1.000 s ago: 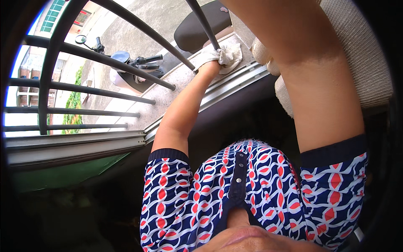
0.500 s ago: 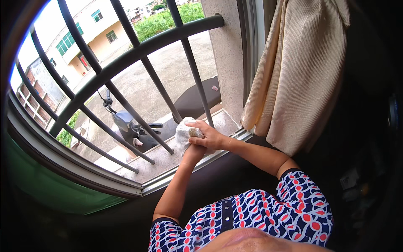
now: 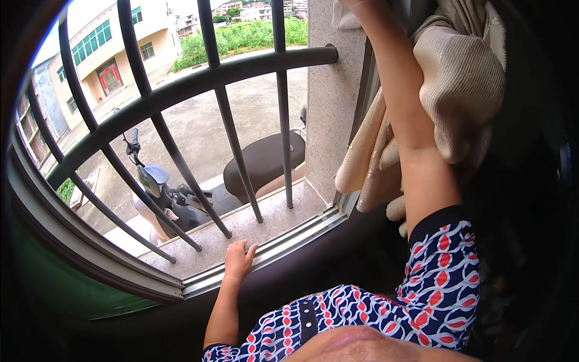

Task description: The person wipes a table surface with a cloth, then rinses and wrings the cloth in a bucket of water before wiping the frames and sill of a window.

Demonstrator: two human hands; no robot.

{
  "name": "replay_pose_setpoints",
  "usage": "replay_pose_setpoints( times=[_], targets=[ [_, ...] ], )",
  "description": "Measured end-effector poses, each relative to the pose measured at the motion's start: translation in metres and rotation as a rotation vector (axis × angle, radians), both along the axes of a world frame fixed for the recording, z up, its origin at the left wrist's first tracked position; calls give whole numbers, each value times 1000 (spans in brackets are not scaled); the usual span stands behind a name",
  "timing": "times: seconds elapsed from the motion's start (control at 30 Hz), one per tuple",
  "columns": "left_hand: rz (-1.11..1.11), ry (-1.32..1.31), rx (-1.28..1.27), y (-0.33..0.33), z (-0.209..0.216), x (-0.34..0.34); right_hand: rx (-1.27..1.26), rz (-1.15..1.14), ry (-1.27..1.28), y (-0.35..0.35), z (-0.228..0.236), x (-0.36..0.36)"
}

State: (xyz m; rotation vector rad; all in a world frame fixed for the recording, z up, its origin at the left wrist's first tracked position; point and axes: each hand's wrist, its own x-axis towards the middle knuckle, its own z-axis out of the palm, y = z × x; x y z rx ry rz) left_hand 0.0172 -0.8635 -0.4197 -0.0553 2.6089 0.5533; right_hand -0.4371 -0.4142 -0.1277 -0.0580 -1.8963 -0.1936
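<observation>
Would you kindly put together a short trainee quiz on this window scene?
1. True or false: the left hand rests flat on the stone window sill.
2. Which hand reaches up with the white cloth?
A. left
B. right
3. Fill in: the beige knitted curtain is draped over the right ____.

Key: 1 true; 2 B; 3 arm.

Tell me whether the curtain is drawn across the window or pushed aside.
Pushed aside: the curtain hangs bunched at the window's right edge behind the raised right arm, leaving the bars uncovered.
</observation>
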Motion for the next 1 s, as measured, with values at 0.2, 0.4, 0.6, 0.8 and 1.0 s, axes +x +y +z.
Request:
replay_pose_setpoints(
  times=[0.2,0.4,0.6,0.8,1.0],
  targets=[
    [-9,46,5,-39,-15,8,-252,19,-775,-135,-39,59],
    [-23,57,33,-100,-18,3,406,-81,-1096,-184,-65,116],
    [-85,68,-11,-110,-63,9,307,-2,-593,-178,-220,171],
    [-98,88,-3,-115,-111,14,482,-55,-643,-202,-307,216],
    [-96,49,-8,-120,-106,7,532,432,-1505,-227,-480,296]
  ],
)
